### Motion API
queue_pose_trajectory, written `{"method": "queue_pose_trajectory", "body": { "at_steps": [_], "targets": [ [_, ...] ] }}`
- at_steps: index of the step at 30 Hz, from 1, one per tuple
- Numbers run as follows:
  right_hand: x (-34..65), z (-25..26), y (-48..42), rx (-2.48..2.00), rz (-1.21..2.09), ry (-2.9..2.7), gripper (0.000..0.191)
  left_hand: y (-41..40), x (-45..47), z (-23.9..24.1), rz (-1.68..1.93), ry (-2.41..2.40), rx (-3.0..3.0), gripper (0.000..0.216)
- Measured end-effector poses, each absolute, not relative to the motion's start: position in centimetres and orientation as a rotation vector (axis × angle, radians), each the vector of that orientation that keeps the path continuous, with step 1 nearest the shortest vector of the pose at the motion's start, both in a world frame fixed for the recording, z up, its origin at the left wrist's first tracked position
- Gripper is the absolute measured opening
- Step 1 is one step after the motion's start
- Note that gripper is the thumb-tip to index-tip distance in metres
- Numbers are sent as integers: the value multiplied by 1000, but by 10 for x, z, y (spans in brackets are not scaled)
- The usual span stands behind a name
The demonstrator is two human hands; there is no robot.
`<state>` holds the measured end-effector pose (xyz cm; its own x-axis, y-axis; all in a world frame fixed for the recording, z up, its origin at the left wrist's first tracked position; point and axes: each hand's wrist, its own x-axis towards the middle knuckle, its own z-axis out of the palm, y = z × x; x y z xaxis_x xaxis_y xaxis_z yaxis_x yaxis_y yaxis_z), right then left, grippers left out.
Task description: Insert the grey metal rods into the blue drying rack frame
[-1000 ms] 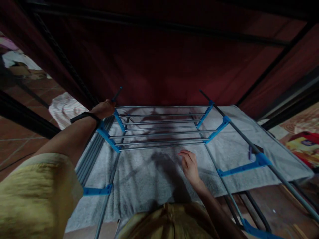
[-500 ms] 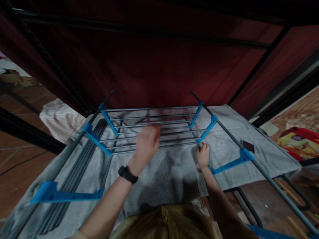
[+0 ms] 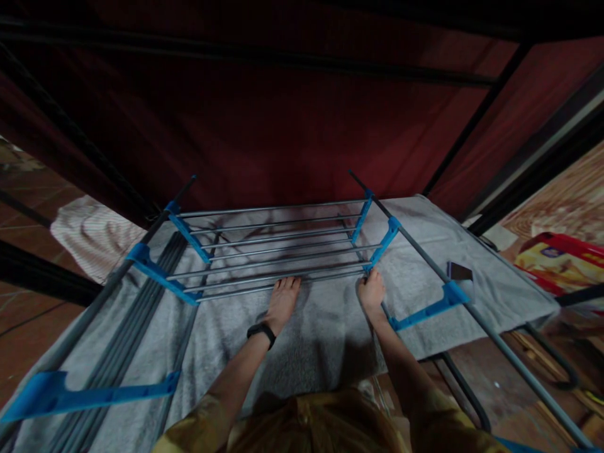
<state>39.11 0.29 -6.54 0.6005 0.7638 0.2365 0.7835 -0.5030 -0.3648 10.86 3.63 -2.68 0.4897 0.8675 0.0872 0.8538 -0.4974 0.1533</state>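
Note:
My left hand (image 3: 283, 301), with a dark wristband (image 3: 261, 335), has its fingers curled over the nearest grey metal rod (image 3: 240, 291) of a rack frame. My right hand (image 3: 372, 290) is closed around the inner grey pole, just below the lower end of a blue plastic bracket (image 3: 383, 244). Several parallel rods run between the blue brackets on both sides, including a left bracket (image 3: 163, 277). What my right fingertips press on is partly hidden. The rack lies on a grey blanket (image 3: 325, 340).
Several loose grey tubes (image 3: 117, 352) lie on the blanket at left. Nearer brackets stick inward at lower left (image 3: 94, 397) and right (image 3: 425, 309). A dark phone (image 3: 460, 272) rests beyond the right pole. A red package (image 3: 564, 261) is at far right, a striped cloth (image 3: 97, 233) at left.
My left hand has come down from above the rods onto the nearest rod. My right hand keeps its hold by the bracket. The view has shifted slightly.

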Motion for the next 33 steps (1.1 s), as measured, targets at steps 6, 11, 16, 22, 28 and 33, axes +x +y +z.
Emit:
{"method": "queue_pose_trajectory", "body": {
  "at_steps": [6, 11, 16, 22, 28, 33],
  "targets": [
    [386, -79, 5, -2399, -240, -1270, 57, 51, 115, -40, 165, 1542, 2603, 30],
    [385, -84, 4, -2351, -338, -1266, 58, 55, 114, -38, 152, 1516, 2615, 32],
    [383, -85, 4, -2335, -352, -1267, 58, 60, 115, -33, 102, 1495, 2601, 34],
    [383, -84, 4, -2335, -305, -1258, 58, 64, 114, -31, 74, 1469, 2583, 33],
    [383, -83, 5, -2344, -281, -1252, 58, 66, 112, -31, 46, 1428, 2583, 32],
    [382, -80, 5, -2364, -257, -1248, 57, 65, 111, -33, 59, 1415, 2608, 32]
  ]
}}
